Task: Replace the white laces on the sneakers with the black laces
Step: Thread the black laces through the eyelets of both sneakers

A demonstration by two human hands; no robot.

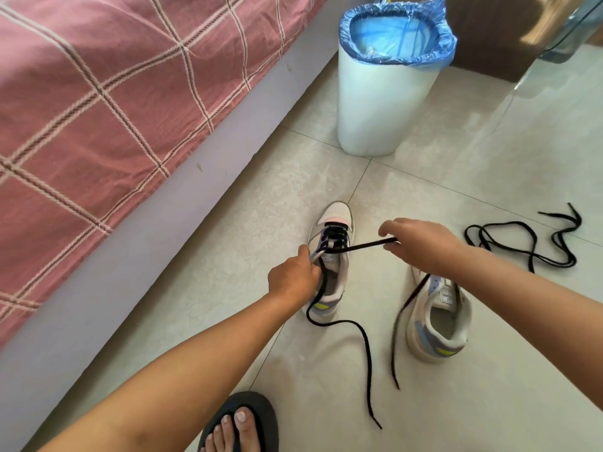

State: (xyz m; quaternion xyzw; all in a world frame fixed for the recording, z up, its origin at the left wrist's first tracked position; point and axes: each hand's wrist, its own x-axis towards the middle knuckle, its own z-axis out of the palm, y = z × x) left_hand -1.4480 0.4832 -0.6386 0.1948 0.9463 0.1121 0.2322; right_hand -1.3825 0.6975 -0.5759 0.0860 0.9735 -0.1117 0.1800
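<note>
A white sneaker [336, 216] stands on the floor tiles, toe pointing away, with a black lace [359, 246] threaded through its lower eyelets. My left hand [293, 277] grips the sneaker's upper near the tongue. My right hand [417, 241] pinches one end of that lace and holds it taut to the right. The lace's other end trails loose over the floor toward me. A second white sneaker [439, 324] without a lace sits to the right, partly under my right forearm. A spare black lace [522, 243] lies tangled further right.
A white bin [381, 102] with a blue liner stands beyond the sneakers. A bed with a pink checked cover [114, 93] runs along the left. My foot in a dark sandal [241, 422] is at the bottom. A wooden cabinet [496, 31] stands at the back right.
</note>
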